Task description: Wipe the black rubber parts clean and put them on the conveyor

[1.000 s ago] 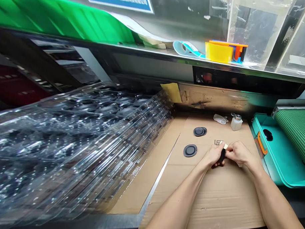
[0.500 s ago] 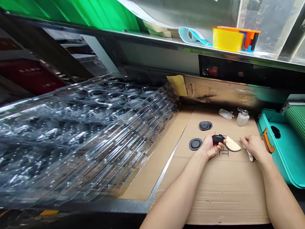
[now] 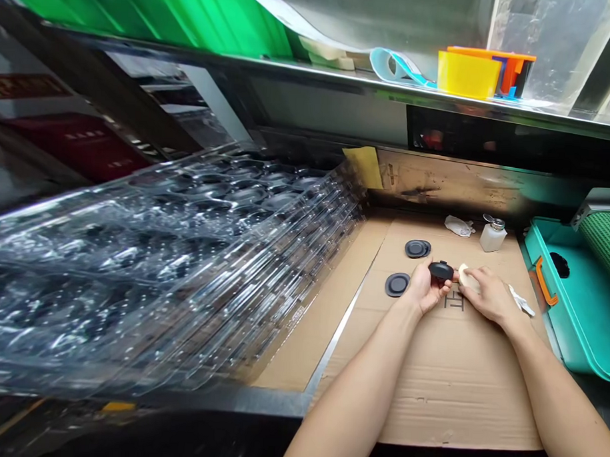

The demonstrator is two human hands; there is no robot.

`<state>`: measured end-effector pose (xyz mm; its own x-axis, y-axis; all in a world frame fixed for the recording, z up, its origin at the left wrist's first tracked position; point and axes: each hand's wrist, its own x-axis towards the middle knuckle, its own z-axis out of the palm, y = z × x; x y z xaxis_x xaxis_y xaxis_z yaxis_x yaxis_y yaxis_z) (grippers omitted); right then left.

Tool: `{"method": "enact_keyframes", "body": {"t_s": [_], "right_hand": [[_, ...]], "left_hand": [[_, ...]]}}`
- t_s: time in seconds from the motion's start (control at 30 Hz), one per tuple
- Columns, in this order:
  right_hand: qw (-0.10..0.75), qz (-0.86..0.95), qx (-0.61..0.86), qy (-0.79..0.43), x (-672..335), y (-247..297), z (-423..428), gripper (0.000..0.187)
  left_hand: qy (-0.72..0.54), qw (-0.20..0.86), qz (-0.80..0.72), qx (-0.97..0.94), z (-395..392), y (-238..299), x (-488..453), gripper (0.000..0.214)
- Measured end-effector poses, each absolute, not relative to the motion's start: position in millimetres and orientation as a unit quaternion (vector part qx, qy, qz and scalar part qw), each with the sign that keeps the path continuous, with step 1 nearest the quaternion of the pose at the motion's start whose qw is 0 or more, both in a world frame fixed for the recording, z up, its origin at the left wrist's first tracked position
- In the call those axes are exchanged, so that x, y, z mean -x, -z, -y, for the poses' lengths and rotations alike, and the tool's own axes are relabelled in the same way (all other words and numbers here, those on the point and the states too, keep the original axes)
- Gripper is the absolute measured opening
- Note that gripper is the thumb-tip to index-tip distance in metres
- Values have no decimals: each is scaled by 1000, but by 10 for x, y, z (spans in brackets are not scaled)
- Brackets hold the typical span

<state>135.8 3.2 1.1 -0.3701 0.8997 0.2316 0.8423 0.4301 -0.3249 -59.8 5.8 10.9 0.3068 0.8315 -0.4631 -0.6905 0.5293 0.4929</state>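
The left hand [image 3: 423,289] is cupped and half closed, its fingers curled around a black oval piece [image 3: 441,270], which it holds just above the cardboard sheet [image 3: 459,394], toward that sheet's far edge. The right hand [image 3: 490,296] is closed more tightly, pinching a pale sponge [image 3: 467,277] whose tip sits right by the black piece; whether they touch is hard to tell. Good handling here seems to call for a steady cupped hold, with the sponge kept flat and pressed lightly so the black piece does not tip. Also on the cardboard sheet, toward the far edge, are a stack of black discs [image 3: 417,248], a single black disc [image 3: 397,284], and a pump bottle [image 3: 493,236]. A white cloth [image 3: 520,300] lies by its right edge.
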Motion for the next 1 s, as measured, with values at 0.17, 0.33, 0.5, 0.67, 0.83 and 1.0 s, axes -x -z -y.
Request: {"method": "enact_keyframes", "body": {"t_s": [0.17,0.33,0.5,0.67,0.83,1.0], "right_hand": [[381,724,566,-98,-1211,-9,-16,54],[355,753,544,-109,-915,76,205,43],[316,777,543,-30,-868,88,193,40],[289,788,543,-14,-887,79,172,39],[239,751,615,11,-1067,104,12,34],[239,739,630,1,-1218,140,-34,34]], "left_hand": [[-545,759,-327,-142,-52,-35,495,41],[-523,798,-268,-135,-8,-4,350,41],[-536,801,-230,-134,-1,21,320,46],[-538,790,-269,-121,-36,78,322,40],[-555,773,-286,-109,-65,94,392,33],[-555,791,-244,-82,-75,16,514,36]]}}
